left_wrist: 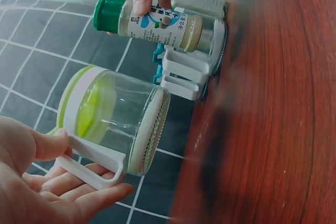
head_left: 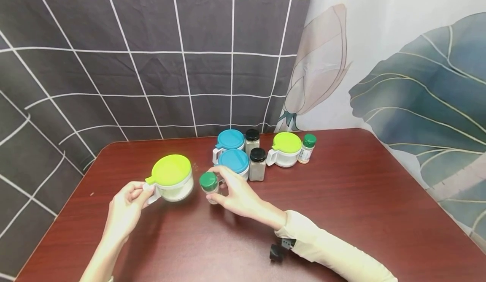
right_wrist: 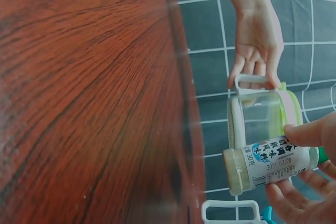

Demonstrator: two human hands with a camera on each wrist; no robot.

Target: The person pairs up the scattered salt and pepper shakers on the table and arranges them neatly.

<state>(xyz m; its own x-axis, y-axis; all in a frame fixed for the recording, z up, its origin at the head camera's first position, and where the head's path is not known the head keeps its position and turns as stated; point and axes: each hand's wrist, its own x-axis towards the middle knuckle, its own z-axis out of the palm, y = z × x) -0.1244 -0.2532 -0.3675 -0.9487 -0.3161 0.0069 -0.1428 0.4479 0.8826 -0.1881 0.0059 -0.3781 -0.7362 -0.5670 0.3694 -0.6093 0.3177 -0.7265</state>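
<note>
My left hand (head_left: 126, 209) grips the white handle (left_wrist: 97, 161) of a clear glass seasoning jar (head_left: 175, 191) with a lime-green lid (head_left: 171, 170). The jar hangs over the table at left; its glass looks empty. My right hand (head_left: 241, 194) pinches a small seasoning shaker bottle (left_wrist: 163, 26) between thumb and fingers. That bottle has a green cap (head_left: 209, 181), a printed label (right_wrist: 278, 158) and pale powder inside. It is held off the table, just right of the jar. Behind the right hand stand two blue-lidded jars (head_left: 234, 160) with white handles, the front one partly hidden.
Beside the blue-lidded jars are two black-capped bottles (head_left: 257, 170). Farther right stand another lime-lidded jar (head_left: 284, 157) and a green-capped shaker (head_left: 306, 151). A dark tiled-pattern cloth (head_left: 152, 75) hangs behind the red-brown table (head_left: 341, 202).
</note>
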